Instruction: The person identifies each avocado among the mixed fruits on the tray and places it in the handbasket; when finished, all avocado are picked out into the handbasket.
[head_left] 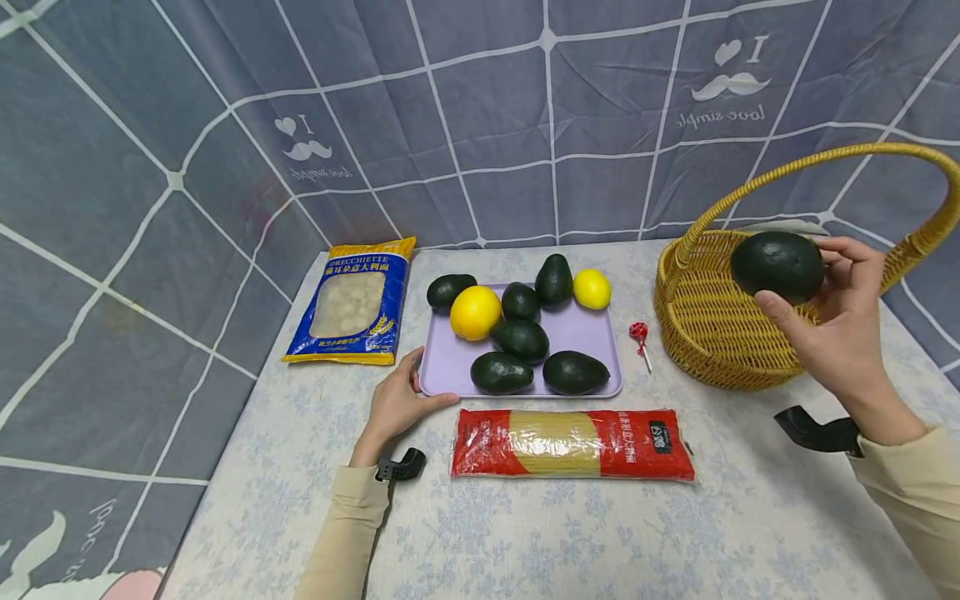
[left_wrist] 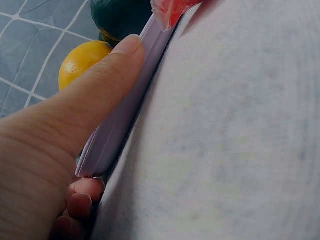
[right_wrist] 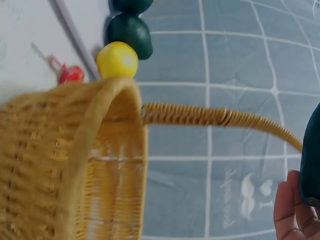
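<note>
Above the wicker basket (head_left: 720,350), my right hand (head_left: 851,317) holds a dark green avocado (head_left: 777,267) between thumb and fingers. In the right wrist view, that avocado (right_wrist: 312,155) shows only at the right edge. My left hand (head_left: 401,404) grips the front left corner of the lilac tray (head_left: 577,332). In the left wrist view, its thumb (left_wrist: 107,75) lies along the tray edge, and the fingers curl at the corner. Several avocados (head_left: 576,372), an orange (head_left: 476,313) and a lemon (head_left: 592,289) are on the tray, some at its back rim.
A red packet of spaghetti (head_left: 555,444) lies in front of the tray. To the left is a blue and yellow bag of orecchiette (head_left: 350,304). Between tray and basket lies a red lollipop (head_left: 639,333). The basket's tall handle (head_left: 810,157) arches over it. A grey checked curtain (head_left: 495,108) hangs behind.
</note>
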